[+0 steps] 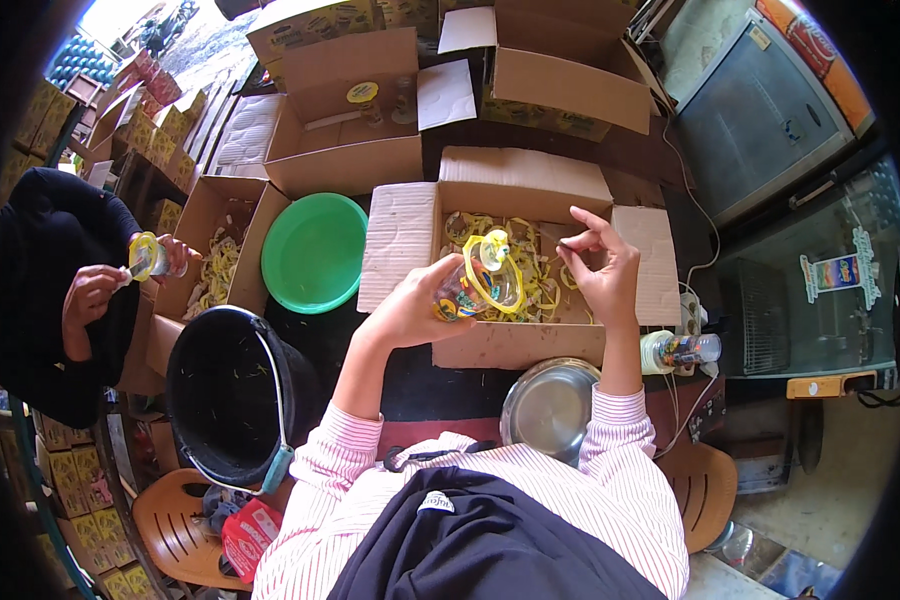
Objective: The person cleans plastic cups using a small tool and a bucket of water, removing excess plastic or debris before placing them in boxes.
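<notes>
Left hand round bottle, seemingly.

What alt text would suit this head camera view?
Seen from above, a person's left hand holds a clear yellow-capped bottle over an open cardboard box; the right hand pinches something small. A black bucket stands left.

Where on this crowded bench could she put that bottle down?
Bare spots are few: the dark strip between the open box and the steel bowl, the white flap beside the green basin, and that basin's bottom. The box is full of yellow rings. Her left hand holds the bottle.
</notes>
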`<state>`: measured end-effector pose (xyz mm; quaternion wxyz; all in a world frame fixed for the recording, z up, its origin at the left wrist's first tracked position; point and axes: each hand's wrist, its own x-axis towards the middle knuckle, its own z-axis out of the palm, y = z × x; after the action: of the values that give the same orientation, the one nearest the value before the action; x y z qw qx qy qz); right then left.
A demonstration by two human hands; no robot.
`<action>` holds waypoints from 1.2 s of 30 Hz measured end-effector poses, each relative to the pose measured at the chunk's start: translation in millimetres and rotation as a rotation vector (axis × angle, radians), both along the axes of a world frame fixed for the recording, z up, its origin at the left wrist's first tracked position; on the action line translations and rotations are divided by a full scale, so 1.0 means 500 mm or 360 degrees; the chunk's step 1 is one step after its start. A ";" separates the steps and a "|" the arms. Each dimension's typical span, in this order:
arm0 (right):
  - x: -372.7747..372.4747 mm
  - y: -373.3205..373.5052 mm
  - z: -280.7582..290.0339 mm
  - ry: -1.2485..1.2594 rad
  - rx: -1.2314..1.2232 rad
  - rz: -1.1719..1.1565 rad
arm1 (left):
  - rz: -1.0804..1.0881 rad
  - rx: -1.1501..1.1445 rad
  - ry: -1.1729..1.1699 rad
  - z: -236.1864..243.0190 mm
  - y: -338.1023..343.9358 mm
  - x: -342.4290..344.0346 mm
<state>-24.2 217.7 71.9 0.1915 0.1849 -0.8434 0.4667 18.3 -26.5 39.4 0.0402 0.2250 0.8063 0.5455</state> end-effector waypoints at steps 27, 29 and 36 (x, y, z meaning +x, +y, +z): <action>-0.072 0.013 -0.039 -0.1245 -0.1504 0.0900 | 0.0113 -0.0144 0.0221 0.046 0.004 0.001; -0.079 0.045 -0.058 -0.1144 -0.1626 0.0769 | 0.0145 0.0017 0.0238 0.040 0.002 0.005; -0.039 0.070 -0.151 -0.0879 -0.0131 -0.0077 | 0.0200 0.0231 0.0294 0.087 -0.009 0.042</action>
<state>-43.4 252.7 -3.5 -0.0273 0.0225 -0.8481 0.5286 39.2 -30.9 83.1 -0.0848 0.2256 0.7776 0.5808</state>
